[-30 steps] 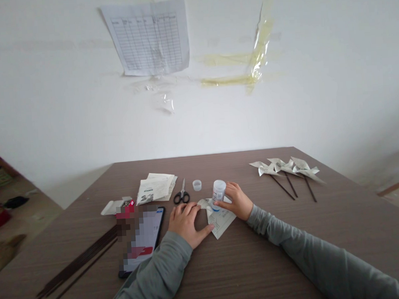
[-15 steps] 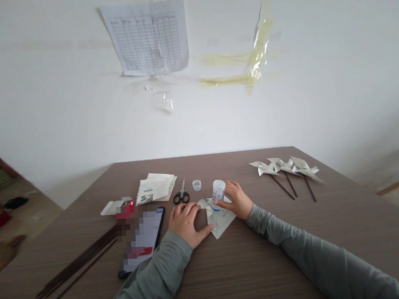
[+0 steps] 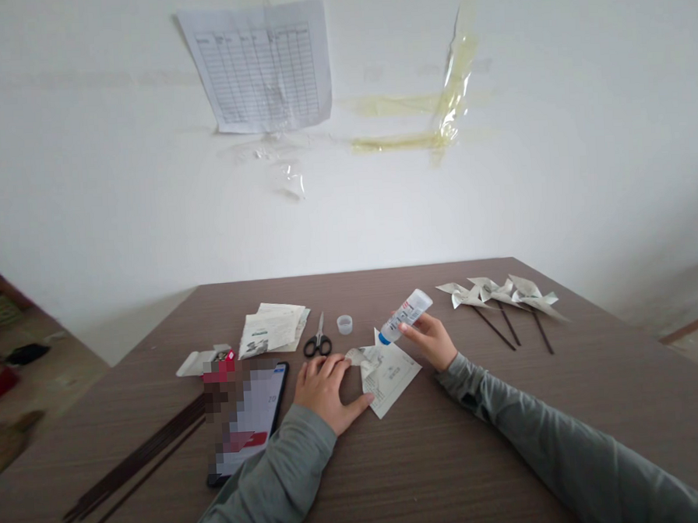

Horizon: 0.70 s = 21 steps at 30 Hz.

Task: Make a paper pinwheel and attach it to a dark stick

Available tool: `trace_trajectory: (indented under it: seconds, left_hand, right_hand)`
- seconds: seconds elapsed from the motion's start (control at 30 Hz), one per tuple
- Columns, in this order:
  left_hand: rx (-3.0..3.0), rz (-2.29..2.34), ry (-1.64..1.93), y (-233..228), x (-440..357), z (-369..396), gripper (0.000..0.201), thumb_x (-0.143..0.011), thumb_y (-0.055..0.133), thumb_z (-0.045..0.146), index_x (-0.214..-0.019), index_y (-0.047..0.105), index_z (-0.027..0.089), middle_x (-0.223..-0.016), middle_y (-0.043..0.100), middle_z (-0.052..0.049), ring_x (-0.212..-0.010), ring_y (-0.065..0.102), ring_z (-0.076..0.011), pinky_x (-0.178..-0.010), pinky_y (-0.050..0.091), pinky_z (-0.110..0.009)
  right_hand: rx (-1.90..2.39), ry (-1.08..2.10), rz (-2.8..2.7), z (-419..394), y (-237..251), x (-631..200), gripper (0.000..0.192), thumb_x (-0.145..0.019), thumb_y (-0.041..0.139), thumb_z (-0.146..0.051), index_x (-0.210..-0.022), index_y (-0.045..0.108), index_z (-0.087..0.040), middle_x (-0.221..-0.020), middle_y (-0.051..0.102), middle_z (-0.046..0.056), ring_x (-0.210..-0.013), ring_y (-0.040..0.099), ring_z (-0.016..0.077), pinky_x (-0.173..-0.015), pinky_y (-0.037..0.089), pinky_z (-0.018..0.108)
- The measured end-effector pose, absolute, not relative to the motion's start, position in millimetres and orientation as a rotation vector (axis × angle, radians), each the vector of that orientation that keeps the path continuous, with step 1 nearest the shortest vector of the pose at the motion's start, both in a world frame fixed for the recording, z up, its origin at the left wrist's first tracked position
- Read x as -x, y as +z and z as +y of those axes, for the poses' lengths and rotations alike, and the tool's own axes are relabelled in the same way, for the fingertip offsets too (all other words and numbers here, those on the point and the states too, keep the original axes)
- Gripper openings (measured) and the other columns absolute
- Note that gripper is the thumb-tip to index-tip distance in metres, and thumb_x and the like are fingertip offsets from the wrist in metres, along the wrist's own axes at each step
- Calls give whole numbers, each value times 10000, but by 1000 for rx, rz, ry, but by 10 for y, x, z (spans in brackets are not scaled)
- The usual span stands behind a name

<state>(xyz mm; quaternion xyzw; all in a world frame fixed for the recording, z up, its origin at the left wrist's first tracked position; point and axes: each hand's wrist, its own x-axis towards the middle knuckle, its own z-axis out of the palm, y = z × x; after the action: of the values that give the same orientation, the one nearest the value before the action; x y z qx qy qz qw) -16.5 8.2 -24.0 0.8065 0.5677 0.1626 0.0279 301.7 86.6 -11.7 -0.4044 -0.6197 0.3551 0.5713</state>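
Item: small white glue bottle with a blue tip (image 3: pixel 405 315), centre frame, tilting nozzle-down; right hand (image 3: pixel 431 340) fingers are gripping it. Left hand (image 3: pixel 326 387) is lying open, flat, pinning the folded printed paper square (image 3: pixel 388 373) on the brown worktop (image 3: pixel 453 459) (hold paper flat, squeeze lightly).

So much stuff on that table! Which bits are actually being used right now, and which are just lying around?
In use:
- glue bottle, held tilted in the right hand
- folded paper, pinned flat by the left hand
- bottle cap, off beside the scissors

Lying about:
- scissors
- paper stack
- phone
- sticks
- finished pinwheels
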Motion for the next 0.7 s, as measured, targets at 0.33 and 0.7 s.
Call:
trace_trajectory:
  seconds: [0.33, 0.7]
  left_hand:
    - [-2469, 1746, 452, -158, 129, 59, 762, -1033, 962, 722, -1677, 895, 319, -1772, 858, -139, -1629, 765, -547, -1463, 581, -830]
    - [-2432, 1842, 468, -140, 26, 36, 765, -984, 1012, 725, -1611, 927, 297, -1741, 882, -137, -1616, 764, -549, -1453, 584, -801]
  right_hand:
    - [938, 912, -1436, 941, -89, -3114, 802, -785, 1188, -744, -1416, 996, -288, -1282, 1015, 129, -1129, 971, 400, -1253, 756, 635]
    - [980, 910, -1382, 1096, -135, -3210, 642, -853, 1110, -778, -1326, 1002, -358, -1386, 1006, 99, -1417, 939, 424, -1302, 757, 683]
